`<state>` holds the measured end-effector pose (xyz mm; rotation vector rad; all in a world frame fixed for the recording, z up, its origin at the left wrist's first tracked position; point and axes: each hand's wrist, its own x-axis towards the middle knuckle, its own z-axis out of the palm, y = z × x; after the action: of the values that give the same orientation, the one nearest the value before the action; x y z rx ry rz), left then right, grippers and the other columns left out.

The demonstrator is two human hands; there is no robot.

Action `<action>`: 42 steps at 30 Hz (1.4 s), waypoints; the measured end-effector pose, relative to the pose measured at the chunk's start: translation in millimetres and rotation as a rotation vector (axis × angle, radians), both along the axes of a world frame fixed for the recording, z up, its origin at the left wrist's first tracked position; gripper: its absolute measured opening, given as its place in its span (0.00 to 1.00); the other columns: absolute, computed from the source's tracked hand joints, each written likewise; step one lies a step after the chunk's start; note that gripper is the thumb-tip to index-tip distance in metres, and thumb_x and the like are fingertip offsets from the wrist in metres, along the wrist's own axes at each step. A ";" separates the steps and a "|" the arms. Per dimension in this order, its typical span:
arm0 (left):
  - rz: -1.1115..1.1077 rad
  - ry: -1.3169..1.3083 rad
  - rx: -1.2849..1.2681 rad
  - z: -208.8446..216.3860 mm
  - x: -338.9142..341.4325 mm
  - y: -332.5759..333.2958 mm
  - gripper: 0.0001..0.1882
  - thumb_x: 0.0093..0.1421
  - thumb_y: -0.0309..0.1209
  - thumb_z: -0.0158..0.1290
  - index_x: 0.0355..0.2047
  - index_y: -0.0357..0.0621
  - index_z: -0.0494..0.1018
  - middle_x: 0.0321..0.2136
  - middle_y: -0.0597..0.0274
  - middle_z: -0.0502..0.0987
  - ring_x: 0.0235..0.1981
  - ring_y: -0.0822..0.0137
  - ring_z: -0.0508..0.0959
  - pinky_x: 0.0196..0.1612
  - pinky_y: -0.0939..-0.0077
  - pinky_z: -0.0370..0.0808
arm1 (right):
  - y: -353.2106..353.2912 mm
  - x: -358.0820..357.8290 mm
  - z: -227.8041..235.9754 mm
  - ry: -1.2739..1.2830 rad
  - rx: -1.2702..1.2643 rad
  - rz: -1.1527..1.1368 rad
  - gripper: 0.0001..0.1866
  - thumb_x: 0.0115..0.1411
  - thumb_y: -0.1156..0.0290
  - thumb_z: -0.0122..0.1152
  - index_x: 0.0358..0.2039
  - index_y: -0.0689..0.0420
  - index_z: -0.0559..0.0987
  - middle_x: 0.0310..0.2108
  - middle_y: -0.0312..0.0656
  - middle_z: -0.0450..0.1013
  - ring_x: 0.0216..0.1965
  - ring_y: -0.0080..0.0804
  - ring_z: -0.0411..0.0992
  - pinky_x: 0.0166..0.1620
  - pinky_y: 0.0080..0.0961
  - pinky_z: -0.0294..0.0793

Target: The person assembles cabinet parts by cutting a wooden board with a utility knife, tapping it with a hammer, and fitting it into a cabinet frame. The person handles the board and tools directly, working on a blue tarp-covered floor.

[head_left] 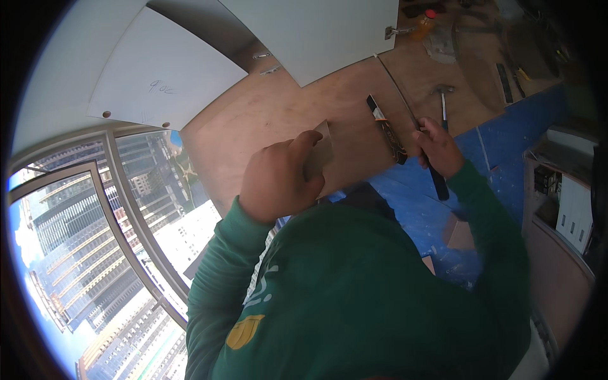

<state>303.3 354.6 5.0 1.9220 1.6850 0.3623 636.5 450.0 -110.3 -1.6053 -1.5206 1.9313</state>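
Blur softens our left grip (278,174), pinching a thin flat piece (324,149), perhaps wood, that it partly hides above the surface (253,126). Our right grip (437,147) clasps a long, black-handled rod-like tool (437,180) near a hammer (444,106). Between our grips lies a dark packet (387,133); farther off, a red-capped bottle (425,24) contains orange liquid (423,30).

Daylight streams through the window (95,234) at left, where we see patches of sky (26,239) glare white; the table (278,107) lies dimmer, the left hand (278,176) blurs, and fisheye distortion bends edges toward black corners.
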 end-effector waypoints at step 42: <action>-0.084 -0.007 0.005 -19.4 5.6 -11.1 0.15 0.56 0.32 0.57 0.41 0.36 0.72 0.26 0.38 0.80 0.31 0.36 0.81 0.36 0.42 0.77 | -164.8 -115.4 168.5 -0.137 0.514 0.127 0.29 0.70 0.76 0.51 0.68 0.78 0.62 0.27 0.62 0.75 0.29 0.57 0.76 0.35 0.47 0.73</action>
<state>308.9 343.6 -14.4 1.9856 1.5951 0.3408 521.1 285.2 58.1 -1.4552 -2.0082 1.3388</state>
